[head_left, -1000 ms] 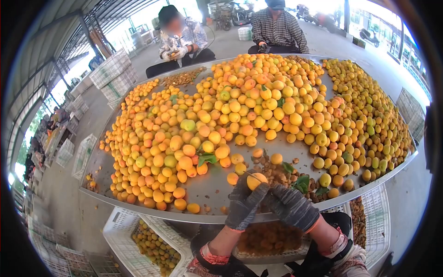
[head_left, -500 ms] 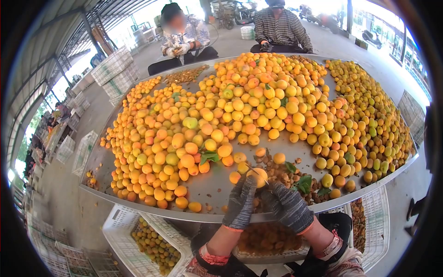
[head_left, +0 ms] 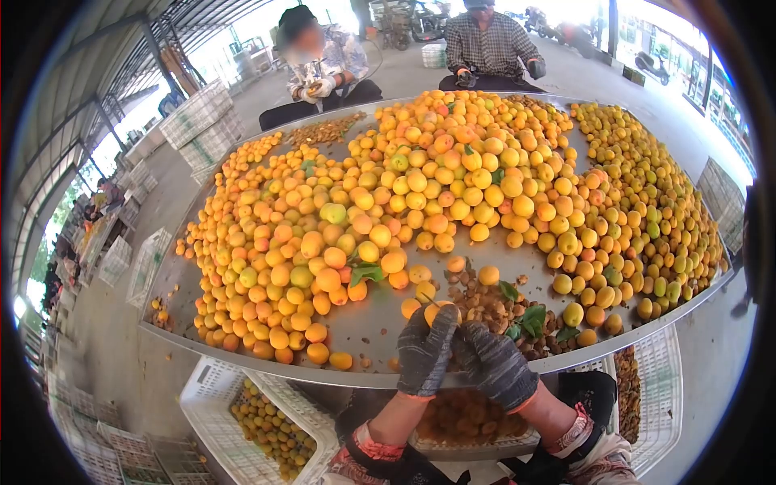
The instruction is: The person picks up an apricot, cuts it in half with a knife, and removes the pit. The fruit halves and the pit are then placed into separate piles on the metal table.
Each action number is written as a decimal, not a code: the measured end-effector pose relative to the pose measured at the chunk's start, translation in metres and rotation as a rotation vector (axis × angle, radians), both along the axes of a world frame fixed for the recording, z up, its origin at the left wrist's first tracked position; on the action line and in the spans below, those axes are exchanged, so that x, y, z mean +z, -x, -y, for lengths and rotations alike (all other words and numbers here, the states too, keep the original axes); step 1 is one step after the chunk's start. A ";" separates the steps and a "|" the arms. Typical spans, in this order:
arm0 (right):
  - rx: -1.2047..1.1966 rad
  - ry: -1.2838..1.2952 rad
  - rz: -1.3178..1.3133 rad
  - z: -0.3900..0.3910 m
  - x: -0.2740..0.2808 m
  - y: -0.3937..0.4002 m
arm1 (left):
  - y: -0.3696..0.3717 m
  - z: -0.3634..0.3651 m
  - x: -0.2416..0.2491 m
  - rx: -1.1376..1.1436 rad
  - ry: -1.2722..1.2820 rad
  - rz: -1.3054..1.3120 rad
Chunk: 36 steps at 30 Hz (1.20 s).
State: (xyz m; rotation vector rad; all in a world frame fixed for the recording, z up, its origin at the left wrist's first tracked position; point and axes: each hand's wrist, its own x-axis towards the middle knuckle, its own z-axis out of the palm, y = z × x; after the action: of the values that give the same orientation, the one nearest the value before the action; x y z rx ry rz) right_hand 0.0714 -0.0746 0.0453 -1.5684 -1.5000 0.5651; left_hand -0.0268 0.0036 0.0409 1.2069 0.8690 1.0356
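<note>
My left hand point(head_left: 424, 353), in a dark grey knit glove, is closed around an apricot point(head_left: 441, 310) above the front edge of the metal table. My right hand point(head_left: 495, 365), gloved alike, is pinched close beside it. A thin metal tool point(head_left: 429, 297) shows its tip past the fruit; its other end is hidden by the fingers. Brown apricot pits point(head_left: 482, 302) lie just beyond my hands, with green leaves point(head_left: 531, 321) to their right. A large heap of apricots point(head_left: 323, 242) spreads across the table.
The metal table's raised rim point(head_left: 267, 365) runs before me. Greener, smaller fruit point(head_left: 655, 218) covers the right side. Below stand white crates point(head_left: 212, 396), one holding fruit point(head_left: 271, 428). Two people sit across the table, one in a checked shirt point(head_left: 489, 48).
Both hands have drawn slightly closer together, and the apricot has shifted left and is more covered by my fingers. Across the table, the person in the checked shirt has raised one hand.
</note>
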 end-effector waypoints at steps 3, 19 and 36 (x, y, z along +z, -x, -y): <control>0.123 -0.036 -0.107 0.002 -0.003 -0.009 | -0.002 0.000 -0.008 0.011 0.042 0.133; -0.107 -0.215 0.373 0.011 0.002 -0.005 | -0.007 -0.021 -0.075 0.041 -0.163 0.023; 0.210 0.125 -0.102 0.013 0.005 -0.025 | 0.009 -0.007 -0.018 -0.107 -0.329 -0.121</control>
State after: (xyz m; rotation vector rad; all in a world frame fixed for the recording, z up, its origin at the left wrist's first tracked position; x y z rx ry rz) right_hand 0.0962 -0.0872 0.0503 -1.4606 -1.5868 0.8613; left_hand -0.0357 0.0102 0.0227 1.5897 0.7347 1.0531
